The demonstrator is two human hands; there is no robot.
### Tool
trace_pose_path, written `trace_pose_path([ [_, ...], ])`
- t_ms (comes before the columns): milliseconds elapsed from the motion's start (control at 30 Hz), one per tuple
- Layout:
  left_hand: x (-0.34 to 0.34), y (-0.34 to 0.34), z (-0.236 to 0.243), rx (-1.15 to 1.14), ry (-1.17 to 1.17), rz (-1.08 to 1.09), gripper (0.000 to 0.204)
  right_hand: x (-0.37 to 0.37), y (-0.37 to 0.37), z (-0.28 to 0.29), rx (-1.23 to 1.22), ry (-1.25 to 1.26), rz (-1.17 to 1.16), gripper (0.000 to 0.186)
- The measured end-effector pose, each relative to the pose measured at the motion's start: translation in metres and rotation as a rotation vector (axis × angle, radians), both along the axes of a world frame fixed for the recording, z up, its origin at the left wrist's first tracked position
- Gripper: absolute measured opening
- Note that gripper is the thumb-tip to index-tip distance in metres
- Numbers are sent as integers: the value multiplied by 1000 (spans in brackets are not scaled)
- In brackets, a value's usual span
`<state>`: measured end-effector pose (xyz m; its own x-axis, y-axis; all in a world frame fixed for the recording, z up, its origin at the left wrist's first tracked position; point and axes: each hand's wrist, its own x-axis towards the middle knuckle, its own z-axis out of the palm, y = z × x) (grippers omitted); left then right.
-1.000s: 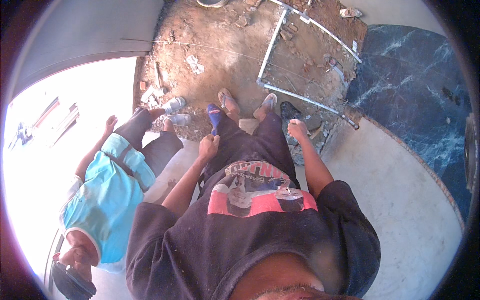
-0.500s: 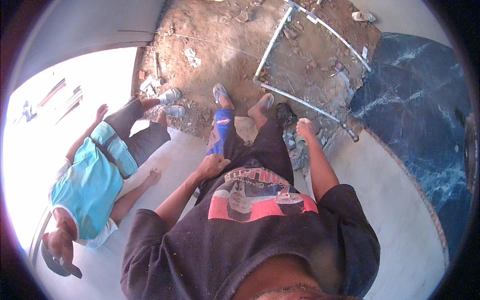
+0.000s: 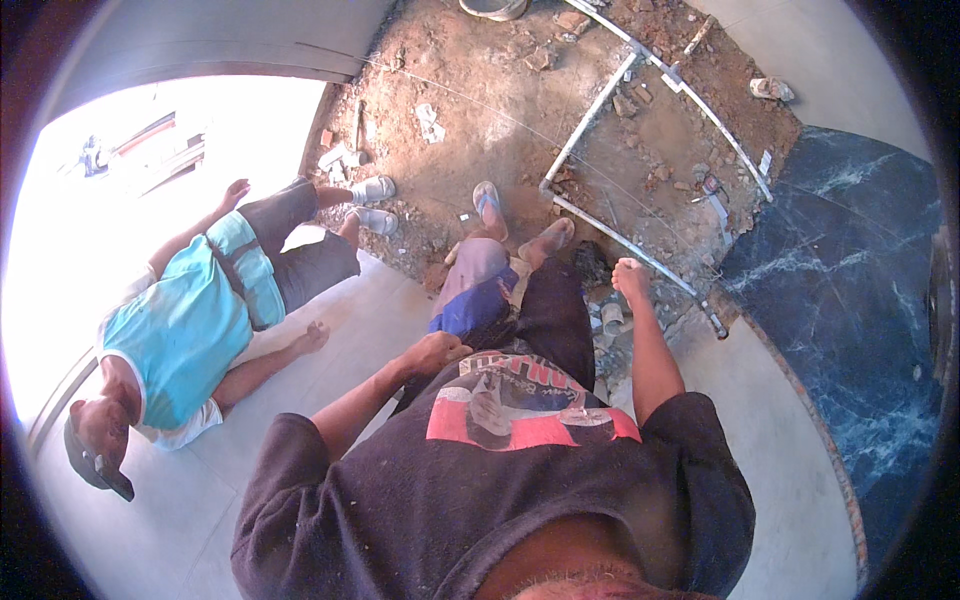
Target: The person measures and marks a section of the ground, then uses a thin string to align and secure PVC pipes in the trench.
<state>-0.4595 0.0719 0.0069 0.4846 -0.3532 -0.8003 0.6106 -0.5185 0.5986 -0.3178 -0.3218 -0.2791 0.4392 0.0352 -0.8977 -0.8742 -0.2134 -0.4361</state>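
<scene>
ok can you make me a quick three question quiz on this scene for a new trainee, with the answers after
1. True or false: the left hand is nearer the front of the dark printed shirt than the right hand is.
2. Pick one: the co-worker's top is A) red, B) turquoise, C) yellow.
3. Fill in the missing word: the ____ hand is the one nearer the white pipe laid on the dirt.

Key: 1. True. 2. B. 3. Right.
</scene>
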Motion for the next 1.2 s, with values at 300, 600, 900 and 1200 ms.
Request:
trace_pose_path([
  [300,27,23,-214,-438,391,-493,31,47,105,-18,51,-244,-74,31],
  [600,344,66,-634,606,-816,-635,34,87,170,-170,88,-629,-49,28],
  [900,405,77,-805,564,-949,-986,71,42,182,-190,117,-808,241,27],
  [1200,392,76,-781,794,-828,-979,103,17,205,-183,183,-847,430,19],
])
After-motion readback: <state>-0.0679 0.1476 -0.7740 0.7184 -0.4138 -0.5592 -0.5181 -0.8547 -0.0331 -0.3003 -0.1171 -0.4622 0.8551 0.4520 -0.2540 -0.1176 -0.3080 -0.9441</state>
